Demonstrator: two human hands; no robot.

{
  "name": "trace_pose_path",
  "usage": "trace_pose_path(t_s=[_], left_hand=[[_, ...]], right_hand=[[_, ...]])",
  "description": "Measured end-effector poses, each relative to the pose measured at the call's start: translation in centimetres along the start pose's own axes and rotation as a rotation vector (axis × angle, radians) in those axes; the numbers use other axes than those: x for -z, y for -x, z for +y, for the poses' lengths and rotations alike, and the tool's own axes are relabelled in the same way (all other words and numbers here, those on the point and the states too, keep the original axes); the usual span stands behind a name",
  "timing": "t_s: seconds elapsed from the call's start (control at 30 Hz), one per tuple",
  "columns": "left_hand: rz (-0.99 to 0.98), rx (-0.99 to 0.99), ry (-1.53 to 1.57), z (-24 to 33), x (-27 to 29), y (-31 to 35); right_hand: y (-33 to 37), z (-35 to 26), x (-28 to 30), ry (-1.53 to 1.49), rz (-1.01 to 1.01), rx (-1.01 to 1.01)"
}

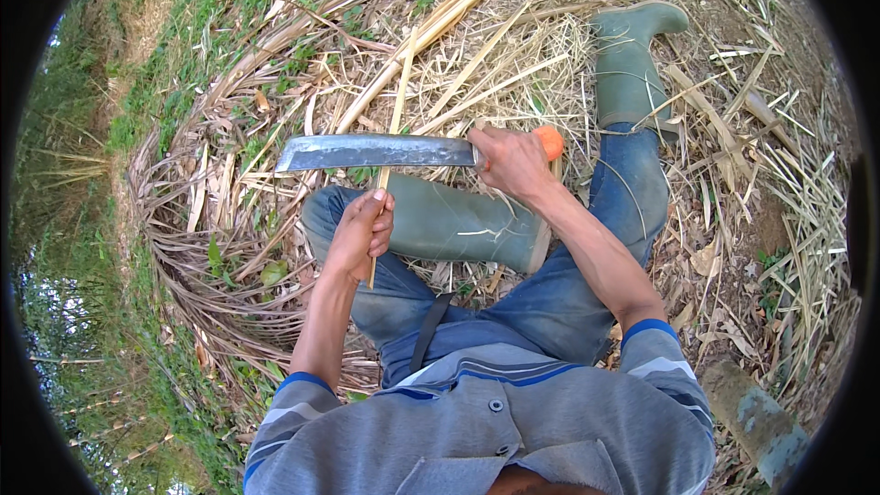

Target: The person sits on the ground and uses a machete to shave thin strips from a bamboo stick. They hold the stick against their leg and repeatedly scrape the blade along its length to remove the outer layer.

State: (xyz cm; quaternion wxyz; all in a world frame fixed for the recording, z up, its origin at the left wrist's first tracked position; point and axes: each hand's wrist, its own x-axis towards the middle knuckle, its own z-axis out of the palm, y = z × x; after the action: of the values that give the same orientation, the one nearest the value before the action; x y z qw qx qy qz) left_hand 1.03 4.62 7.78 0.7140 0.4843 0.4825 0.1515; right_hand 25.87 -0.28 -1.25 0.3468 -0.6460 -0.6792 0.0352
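Observation:
My left hand (364, 231) is closed around a thin, pale split strip (401, 92), perhaps bamboo, which runs up and away from my fist. Its short lower end pokes out below my fingers. In my right hand (515, 161) is a machete (376, 152) with an orange handle, partly hidden by my fingers. The wide steel blade points left and lies across the strip, just beyond my left fist. Whether its edge bites into the strip I cannot tell. Beneath the blade lies my bent leg in a green rubber boot (458, 220).
My other green boot (632, 64) stretches out at the far right. Shavings and split strips (513, 82) cover the ground ahead. Dry palm fronds (220, 266) curve along the left, with green grass (211, 18) beyond. A weathered board-like piece (756, 422) lies at the lower right.

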Motion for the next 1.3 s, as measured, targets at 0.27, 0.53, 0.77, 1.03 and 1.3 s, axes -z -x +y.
trace_pose_path(t_s=[0.27,0.53,0.77,1.03,1.3], left_hand=[[0.018,0.013,0.035,0.0,0.2,3.5],[0.091,0.063,0.064,-0.7,1.3,7.7],[0.207,0.145,0.016,-2.8,3.0,14.4],[0.374,-0.14,-0.397,-3.3,3.6,5.8],[0.359,-0.191,-0.411,-3.7,2.3,7.1]], right_hand=[[-0.7,0.8,-0.7,0.004,0.045,0.034],[-1.9,2.1,-0.9,0.001,0.114,0.061],[-4.5,8.4,1.9,0.178,0.077,-0.477],[-0.7,-1.0,-0.1,0.004,-0.007,0.042],[-1.1,-1.1,-1.1,0.012,-0.072,0.039]])
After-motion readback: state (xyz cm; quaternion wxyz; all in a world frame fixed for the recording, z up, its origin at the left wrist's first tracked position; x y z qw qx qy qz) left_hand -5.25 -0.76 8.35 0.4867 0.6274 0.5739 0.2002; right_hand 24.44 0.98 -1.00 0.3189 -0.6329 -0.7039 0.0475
